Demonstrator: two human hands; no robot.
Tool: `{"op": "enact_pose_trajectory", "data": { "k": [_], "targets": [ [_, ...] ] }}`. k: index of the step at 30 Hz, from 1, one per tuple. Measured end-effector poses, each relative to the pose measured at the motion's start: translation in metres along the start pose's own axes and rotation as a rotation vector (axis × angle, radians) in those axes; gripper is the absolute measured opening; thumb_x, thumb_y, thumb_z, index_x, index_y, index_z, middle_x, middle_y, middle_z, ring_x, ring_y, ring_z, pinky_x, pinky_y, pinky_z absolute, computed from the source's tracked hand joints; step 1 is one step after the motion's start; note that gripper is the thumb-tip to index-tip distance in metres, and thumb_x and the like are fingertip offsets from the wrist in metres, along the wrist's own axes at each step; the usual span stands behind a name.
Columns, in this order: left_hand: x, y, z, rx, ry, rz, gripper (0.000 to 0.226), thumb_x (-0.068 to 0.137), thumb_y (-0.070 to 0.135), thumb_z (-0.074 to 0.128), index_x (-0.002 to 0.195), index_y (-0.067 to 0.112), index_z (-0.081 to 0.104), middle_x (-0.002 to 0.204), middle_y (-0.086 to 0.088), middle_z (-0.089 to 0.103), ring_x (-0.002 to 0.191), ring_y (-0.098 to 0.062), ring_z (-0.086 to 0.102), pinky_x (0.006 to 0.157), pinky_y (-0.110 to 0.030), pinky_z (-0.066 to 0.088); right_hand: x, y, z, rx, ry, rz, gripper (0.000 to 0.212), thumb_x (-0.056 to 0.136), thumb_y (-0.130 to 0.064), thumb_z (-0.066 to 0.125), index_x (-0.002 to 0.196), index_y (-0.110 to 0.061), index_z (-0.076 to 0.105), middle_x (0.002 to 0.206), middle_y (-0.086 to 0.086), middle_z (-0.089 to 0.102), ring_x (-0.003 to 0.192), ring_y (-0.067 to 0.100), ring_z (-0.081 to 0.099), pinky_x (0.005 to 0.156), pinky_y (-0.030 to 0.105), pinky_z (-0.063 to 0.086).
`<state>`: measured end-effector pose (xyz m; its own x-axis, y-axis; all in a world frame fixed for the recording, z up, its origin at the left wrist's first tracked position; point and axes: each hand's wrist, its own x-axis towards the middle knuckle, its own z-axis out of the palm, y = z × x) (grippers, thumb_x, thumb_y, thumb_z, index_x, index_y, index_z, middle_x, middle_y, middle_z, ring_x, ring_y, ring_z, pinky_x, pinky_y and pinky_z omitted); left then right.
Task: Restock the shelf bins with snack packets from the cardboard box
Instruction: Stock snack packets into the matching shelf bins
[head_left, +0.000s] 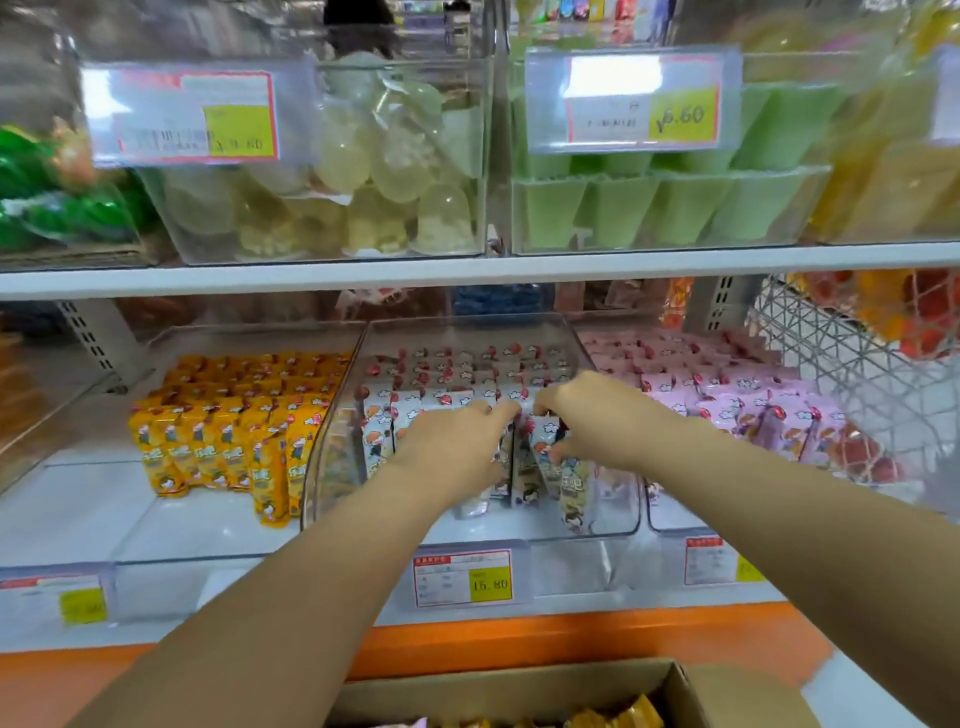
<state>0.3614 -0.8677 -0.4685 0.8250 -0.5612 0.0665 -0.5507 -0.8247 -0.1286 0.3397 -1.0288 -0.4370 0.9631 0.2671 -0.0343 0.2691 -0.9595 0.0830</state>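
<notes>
Both in middle bin: left hand flat, bracing packets; right hand pinching packet, likely slotting upright.

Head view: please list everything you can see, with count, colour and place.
White packets: many, white, middle lower bin.
Yellow packets: many, yellow, left lower bin.
Pink packets: many, pink, right lower bin.
Jelly cups: many, pale yellow, upper bin, left of centre.
Green cups: several, green, upper bin, right of centre.
Price tags: several, white and yellow, bin fronts.
Box: one, brown, bottom, open.
Left hand: on white packets.
Right hand: fingers gripping a white packet.
</notes>
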Motion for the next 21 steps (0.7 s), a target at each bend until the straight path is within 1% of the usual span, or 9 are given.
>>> {"op": "enact_pose_trajectory", "data": {
  "k": [2,3,6,8,10,12,14,17,21],
  "targets": [
    [0.001,0.000,0.001,0.064,0.029,0.007,0.061,0.091,0.028,0.056,0.143,0.025,0.024,0.126,-0.008,0.041,0.102,-0.029,0.053,0.069,-0.036,0.039,0.006,0.001,0.000,0.002,-0.032,-0.024,0.047,0.082,-0.028,0.072,0.123,-0.012,0.056,0.113,0.011,0.064,0.104,0.029,0.058,0.085,0.040,0.050],
    [0.002,-0.001,0.003,0.097,0.054,0.018,0.063,0.090,0.028,0.056,0.144,0.024,0.024,0.129,-0.009,0.037,0.110,-0.030,0.047,0.079,-0.037,0.039,0.009,0.001,-0.001,0.000,-0.048,-0.035,0.047,0.081,-0.028,0.073,0.122,-0.012,0.056,0.113,0.011,0.064,0.103,0.029,0.059,0.084,0.039,0.050],
    [0.008,-0.004,0.011,0.150,0.111,0.062,0.069,0.088,0.034,0.056,0.145,0.018,0.021,0.142,-0.010,0.024,0.128,-0.032,0.028,0.104,-0.044,0.028,0.013,0.001,-0.001,-0.045,-0.077,-0.072,0.048,0.080,-0.029,0.074,0.121,-0.013,0.054,0.110,0.009,0.064,0.100,0.027,0.060,0.075,0.034,0.047],
    [0.014,-0.004,0.015,0.105,0.086,0.066,0.072,0.087,0.043,0.058,0.144,0.016,0.023,0.148,-0.009,0.018,0.135,-0.032,0.019,0.112,-0.052,0.019,0.013,0.001,0.000,-0.098,-0.055,-0.100,0.051,0.080,-0.032,0.073,0.122,-0.014,0.050,0.110,0.007,0.063,0.101,0.026,0.059,0.072,0.030,0.041],
    [0.020,-0.005,0.017,0.097,0.080,0.071,0.074,0.085,0.053,0.058,0.142,0.017,0.029,0.149,-0.008,0.019,0.138,-0.030,0.017,0.113,-0.056,0.015,0.011,0.001,0.002,-0.160,-0.017,-0.121,0.052,0.082,-0.036,0.070,0.123,-0.014,0.046,0.111,0.004,0.063,0.104,0.023,0.058,0.080,0.028,0.037],
    [0.023,-0.006,0.019,0.108,0.121,0.081,0.072,0.084,0.059,0.056,0.139,0.018,0.034,0.147,-0.005,0.026,0.137,-0.027,0.021,0.113,-0.054,0.016,0.009,0.000,0.003,-0.216,0.001,-0.117,0.052,0.082,-0.040,0.069,0.122,-0.015,0.045,0.111,0.001,0.064,0.107,0.022,0.057,0.098,0.034,0.036],
    [0.025,-0.006,0.022,0.091,0.155,0.079,0.069,0.084,0.060,0.055,0.135,0.018,0.038,0.143,-0.002,0.033,0.134,-0.024,0.025,0.113,-0.051,0.016,0.008,0.000,0.005,-0.248,0.005,-0.103,0.051,0.082,-0.040,0.068,0.121,-0.016,0.045,0.109,-0.001,0.065,0.106,0.022,0.059,0.105,0.039,0.031],
    [0.025,-0.006,0.027,0.040,0.183,0.047,0.065,0.083,0.060,0.056,0.131,0.021,0.040,0.137,0.002,0.041,0.132,-0.020,0.031,0.115,-0.049,0.013,0.011,0.000,0.005,-0.237,0.020,-0.094,0.045,0.083,-0.036,0.068,0.119,-0.017,0.048,0.105,0.000,0.066,0.105,0.021,0.060,0.106,0.039,0.031],
    [0.023,-0.009,0.033,-0.008,0.223,0.016,0.059,0.085,0.060,0.053,0.131,0.025,0.041,0.132,0.007,0.046,0.128,-0.017,0.036,0.114,-0.045,0.013,0.019,0.003,0.004,-0.217,0.016,-0.065,0.044,0.084,-0.033,0.068,0.122,-0.018,0.050,0.109,-0.001,0.065,0.105,0.021,0.059,0.095,0.036,0.035]
  ]
}}
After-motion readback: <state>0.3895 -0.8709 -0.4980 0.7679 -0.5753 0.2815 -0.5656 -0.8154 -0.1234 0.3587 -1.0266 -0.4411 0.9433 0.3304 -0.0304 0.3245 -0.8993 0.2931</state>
